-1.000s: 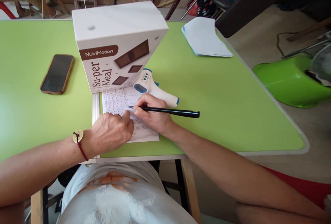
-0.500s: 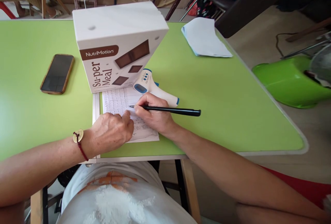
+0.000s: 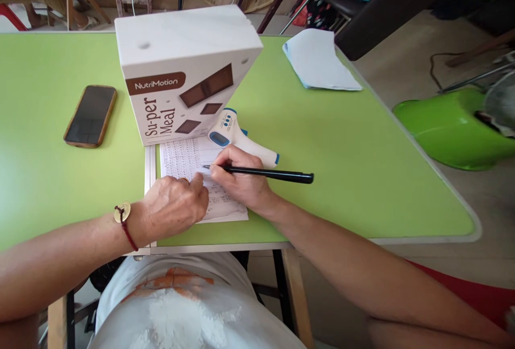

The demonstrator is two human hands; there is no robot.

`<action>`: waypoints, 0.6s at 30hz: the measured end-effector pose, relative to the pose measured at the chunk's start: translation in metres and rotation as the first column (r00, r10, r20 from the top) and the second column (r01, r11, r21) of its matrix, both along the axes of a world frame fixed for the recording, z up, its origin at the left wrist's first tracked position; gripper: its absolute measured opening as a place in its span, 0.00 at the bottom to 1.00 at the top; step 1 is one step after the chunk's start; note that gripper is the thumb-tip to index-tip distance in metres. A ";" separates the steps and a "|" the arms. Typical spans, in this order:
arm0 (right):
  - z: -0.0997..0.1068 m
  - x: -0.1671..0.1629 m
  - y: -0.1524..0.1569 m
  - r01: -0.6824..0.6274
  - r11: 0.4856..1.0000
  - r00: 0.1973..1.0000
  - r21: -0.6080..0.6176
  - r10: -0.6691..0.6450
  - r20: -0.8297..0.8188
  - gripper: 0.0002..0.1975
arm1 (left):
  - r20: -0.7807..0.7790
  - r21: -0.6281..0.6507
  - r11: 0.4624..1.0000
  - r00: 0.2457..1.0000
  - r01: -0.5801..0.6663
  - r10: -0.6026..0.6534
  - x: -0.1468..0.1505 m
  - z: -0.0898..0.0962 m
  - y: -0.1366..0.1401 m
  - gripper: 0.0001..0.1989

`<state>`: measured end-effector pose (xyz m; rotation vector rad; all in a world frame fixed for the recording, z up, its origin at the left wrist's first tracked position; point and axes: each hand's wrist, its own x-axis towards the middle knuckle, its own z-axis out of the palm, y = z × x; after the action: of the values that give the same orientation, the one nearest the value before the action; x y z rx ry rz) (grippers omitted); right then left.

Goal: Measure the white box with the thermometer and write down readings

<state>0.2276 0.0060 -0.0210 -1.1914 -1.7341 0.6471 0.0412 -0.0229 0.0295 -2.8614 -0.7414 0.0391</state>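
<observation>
A black pen [image 3: 277, 173] is pinched in my right hand [image 3: 243, 180], its tip pointing left at a sheet of paper [image 3: 225, 210] covered in rows of small handwriting. My left hand [image 3: 175, 204] rests on the sheet's left part with its fingers curled in and the index fingertip pressed near the pen tip. Nothing shows in that hand. A white and blue infrared thermometer [image 3: 245, 142] lies just beyond my right hand, over the top of the sheet. Behind the paper stands a white box [image 3: 161, 94] marked NutriMotion Su-per Meal, which covers the paper's far edge.
On the green table [image 3: 362, 177], a phone [image 3: 90, 115] lies at the left. Folded white paper [image 3: 317, 59] sits by the far right edge. Beyond that edge is a bright green plastic tub or stool [image 3: 450, 129]. Part of another person's foot [image 3: 86, 21] shows at top left.
The view has shifted by a few pixels. Both hands, the pen and the paper stay in nearly the same place.
</observation>
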 end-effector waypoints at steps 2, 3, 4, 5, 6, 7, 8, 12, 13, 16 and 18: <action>-0.001 0.000 0.000 -0.006 1.000 1.000 -0.004 0.006 -0.001 0.08 | -0.004 -0.002 1.000 1.000 0.001 -0.001 0.000 0.000 0.000 0.15; -0.001 0.001 0.001 -0.012 1.000 1.000 -0.006 0.012 -0.003 0.08 | -0.006 -0.002 1.000 1.000 0.001 -0.001 0.000 0.000 0.000 0.15; -0.001 0.001 0.001 -0.019 1.000 1.000 -0.009 0.019 -0.004 0.07 | -0.010 -0.002 1.000 1.000 0.001 -0.001 0.000 0.000 0.000 0.15; -0.001 0.001 0.001 -0.025 1.000 1.000 -0.012 0.025 -0.003 0.07 | -0.014 -0.005 1.000 1.000 0.000 0.000 0.000 0.000 0.000 0.16; -0.001 0.001 0.001 -0.030 0.999 1.000 -0.014 0.030 -0.001 0.07 | -0.018 -0.007 1.000 1.000 0.000 0.000 0.001 0.000 0.000 0.16; -0.001 0.001 0.001 -0.034 0.999 0.999 -0.011 0.034 0.002 0.07 | -0.022 -0.012 1.000 1.000 -0.002 0.001 0.001 0.001 0.001 0.16; -0.001 0.001 0.000 -0.036 0.999 0.999 -0.003 0.036 0.004 0.08 | -0.027 -0.016 1.000 1.000 -0.004 0.004 0.001 0.001 0.001 0.16; 0.002 0.000 -0.003 0.015 0.993 1.000 0.115 -0.017 0.010 0.08 | -0.046 -0.034 0.999 0.999 -0.014 0.012 0.001 0.003 0.001 0.16; 0.003 0.000 -0.003 0.047 0.987 0.999 0.157 -0.049 0.012 0.08 | -0.049 -0.039 0.999 0.999 -0.017 0.016 0.002 0.004 0.001 0.16; 0.010 0.004 -0.002 0.116 0.951 0.991 0.287 -0.130 0.028 0.07 | -0.042 -0.045 0.999 0.999 -0.021 0.020 0.001 0.004 0.000 0.15; 0.014 0.010 0.000 0.086 0.919 0.992 0.385 -0.115 0.053 0.08 | -0.020 -0.037 0.999 1.000 -0.012 0.012 -0.001 0.002 0.000 0.14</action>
<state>0.2373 0.0062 -0.0074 -1.0284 -1.7483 0.1884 0.0407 -0.0230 0.0310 -2.8872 -0.7621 0.0839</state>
